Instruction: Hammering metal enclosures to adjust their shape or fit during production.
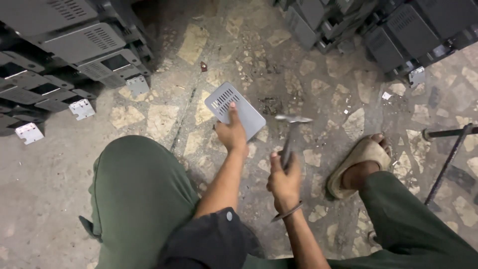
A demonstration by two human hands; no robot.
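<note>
My left hand (232,133) grips the near edge of a grey metal plate (234,105) with rows of vent slots, holding it just above the patterned stone floor. My right hand (284,183) is closed around the handle of a hammer (290,134), whose metal head is raised and blurred just to the right of the plate. A metal bangle sits on my right wrist. I am squatting, with green trousers on both knees and a tan sandal (359,160) on my right foot.
A stack of grey slotted metal casings (74,45) stands at the upper left, with small bracket tabs sticking out. More dark casings (388,30) are piled at the upper right. A thin metal rod frame (448,159) stands at the right edge.
</note>
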